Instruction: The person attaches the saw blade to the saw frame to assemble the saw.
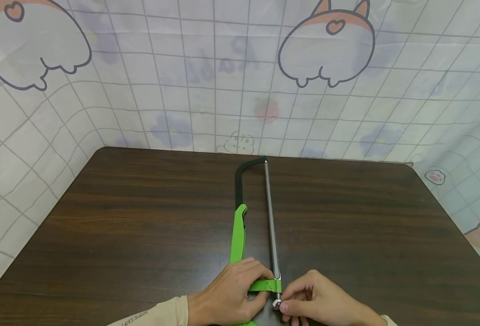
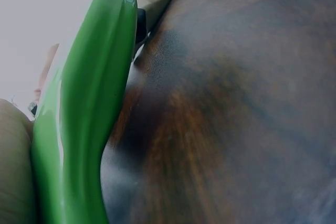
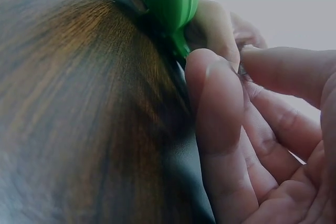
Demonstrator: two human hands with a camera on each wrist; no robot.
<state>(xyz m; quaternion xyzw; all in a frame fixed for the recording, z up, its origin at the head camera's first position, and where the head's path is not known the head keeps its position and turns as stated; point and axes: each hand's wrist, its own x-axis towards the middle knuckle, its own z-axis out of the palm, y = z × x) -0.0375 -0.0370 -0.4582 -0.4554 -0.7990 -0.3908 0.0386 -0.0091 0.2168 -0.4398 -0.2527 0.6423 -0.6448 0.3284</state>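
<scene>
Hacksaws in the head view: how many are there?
1. The hacksaw extends away from the person over the dark table; the left hand grips and partly hides it, and the right hand pinches its wing nut.

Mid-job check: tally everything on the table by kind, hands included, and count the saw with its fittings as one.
Hacksaw: 1, including its blade and wing nut
Hands: 2, the left hand gripping the hacksaw, the right hand at the wing nut
Total: 3
</scene>
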